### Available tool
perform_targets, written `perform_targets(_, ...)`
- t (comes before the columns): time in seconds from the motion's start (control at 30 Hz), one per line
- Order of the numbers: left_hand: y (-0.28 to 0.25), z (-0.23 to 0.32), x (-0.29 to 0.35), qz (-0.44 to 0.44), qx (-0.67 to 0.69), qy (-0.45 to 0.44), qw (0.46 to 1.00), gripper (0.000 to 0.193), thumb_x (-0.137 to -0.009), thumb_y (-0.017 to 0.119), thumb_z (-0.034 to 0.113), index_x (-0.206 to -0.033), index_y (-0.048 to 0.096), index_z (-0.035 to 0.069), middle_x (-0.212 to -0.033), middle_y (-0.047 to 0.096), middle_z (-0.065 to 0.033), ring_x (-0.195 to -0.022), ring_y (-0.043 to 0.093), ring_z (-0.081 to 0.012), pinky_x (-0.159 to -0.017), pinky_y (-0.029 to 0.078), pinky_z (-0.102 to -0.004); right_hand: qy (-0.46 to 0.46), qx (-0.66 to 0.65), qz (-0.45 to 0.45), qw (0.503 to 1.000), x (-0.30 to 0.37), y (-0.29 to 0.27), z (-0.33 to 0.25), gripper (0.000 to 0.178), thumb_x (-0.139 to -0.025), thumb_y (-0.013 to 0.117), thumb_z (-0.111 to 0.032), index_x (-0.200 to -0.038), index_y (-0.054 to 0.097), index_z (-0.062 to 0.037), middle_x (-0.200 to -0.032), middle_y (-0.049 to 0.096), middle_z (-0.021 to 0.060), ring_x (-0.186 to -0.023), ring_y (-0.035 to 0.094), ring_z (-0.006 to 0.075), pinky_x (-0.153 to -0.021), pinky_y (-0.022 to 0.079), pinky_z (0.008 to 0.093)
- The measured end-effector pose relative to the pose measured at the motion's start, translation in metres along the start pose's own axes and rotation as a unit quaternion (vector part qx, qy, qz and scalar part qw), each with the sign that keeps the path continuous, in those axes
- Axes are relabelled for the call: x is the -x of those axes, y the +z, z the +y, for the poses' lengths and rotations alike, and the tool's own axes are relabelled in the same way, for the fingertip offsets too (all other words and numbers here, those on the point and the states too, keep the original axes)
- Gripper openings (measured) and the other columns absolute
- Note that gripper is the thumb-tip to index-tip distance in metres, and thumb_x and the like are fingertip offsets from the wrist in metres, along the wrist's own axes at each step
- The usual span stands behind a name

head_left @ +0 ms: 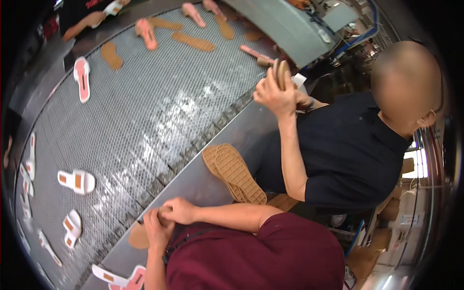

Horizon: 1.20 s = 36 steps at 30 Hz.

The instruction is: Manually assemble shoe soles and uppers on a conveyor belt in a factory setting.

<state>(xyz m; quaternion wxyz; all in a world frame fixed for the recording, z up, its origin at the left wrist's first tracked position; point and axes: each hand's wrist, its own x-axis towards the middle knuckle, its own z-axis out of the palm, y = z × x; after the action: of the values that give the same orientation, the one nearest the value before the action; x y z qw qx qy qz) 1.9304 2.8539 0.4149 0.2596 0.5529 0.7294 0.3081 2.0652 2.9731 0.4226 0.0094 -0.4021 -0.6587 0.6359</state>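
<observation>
1. Left hand [155, 231] grips a tan sole [138, 237] at the belt's [145, 116] near edge.
2. Right hand [178, 210] is curled over the left; whether it pinches anything I cannot tell.
3. The sole overhangs the steel ledge [203, 181]; a loose grip could drop it onto the mesh.
4. Stacked soles [234, 173] sit close by the right elbow, which could knock them off.

Shiny steel mesh on the conveyor belt [145, 111]; ribbed matt tan rubber on the stacked soles [234, 173]; soft maroon cloth on the near sleeve [270, 251].
</observation>
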Motion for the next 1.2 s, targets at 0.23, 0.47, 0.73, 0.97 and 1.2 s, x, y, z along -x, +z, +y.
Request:
perform_targets(0.23,0.012,0.013,-0.006,0.010,0.004,0.014,1.000,0.066,-0.065,0.084,0.013,-0.121,0.053,-0.001,-0.117,0.054,-0.0222,-0.107,0.054,-0.0408,-0.093,0.046,-0.0470,0.021,-0.056,0.015,0.998,0.006,-0.009,0.012,0.033,-0.083,0.069,-0.029,-0.099,0.070,-0.0005,-0.089,0.072,0.0150,-0.082,0.068,0.0215,-0.074,0.052,0.0375)
perform_targets(0.47,0.005,0.024,-0.029,-0.001,0.015,0.018,1.000,0.068,-0.061,0.085,0.016,-0.122,0.057,0.000,-0.114,0.056,-0.0213,-0.105,0.055,-0.0397,-0.089,0.047,-0.0465,0.023,-0.042,-0.044,0.998,-0.003,-0.034,-0.007,0.033,-0.086,0.071,-0.031,-0.102,0.069,-0.0014,-0.089,0.071,0.0104,-0.082,0.064,0.0144,-0.075,0.052,0.0337)
perform_targets(0.73,-0.105,0.013,-0.081,0.301,-0.065,0.166,0.937,0.070,-0.068,0.085,0.023,-0.128,0.052,0.007,-0.127,0.057,-0.0178,-0.117,0.058,-0.0367,-0.099,0.049,-0.0458,-0.323,0.055,-0.007,0.945,-0.039,-0.069,-0.106,0.080,-0.082,0.076,-0.049,-0.138,0.050,0.0010,-0.137,0.055,0.0158,-0.123,0.055,0.0283,-0.103,0.043,0.0398)
perform_targets(0.97,-0.077,-0.055,0.039,0.349,-0.148,-0.213,0.900,0.079,-0.066,0.088,0.029,-0.131,0.051,0.002,-0.133,0.054,-0.0209,-0.124,0.051,-0.0366,-0.104,0.043,-0.0473,-0.149,0.165,-0.019,0.975,-0.040,-0.050,0.000,0.065,-0.080,0.079,-0.021,-0.136,0.053,-0.0019,-0.132,0.059,0.0132,-0.116,0.059,0.0244,-0.097,0.046,0.0372)
perform_targets(1.2,-0.068,-0.118,0.281,0.540,-0.359,-0.624,0.436,0.070,-0.070,0.084,0.046,-0.113,0.065,-0.006,-0.100,0.068,-0.0194,-0.097,0.065,-0.0350,-0.089,0.050,-0.0421,-0.145,0.289,-0.104,0.940,-0.011,-0.025,0.004,0.062,-0.077,0.079,-0.019,-0.131,0.055,-0.0013,-0.128,0.060,0.0157,-0.112,0.061,0.0284,-0.095,0.048,0.0366)
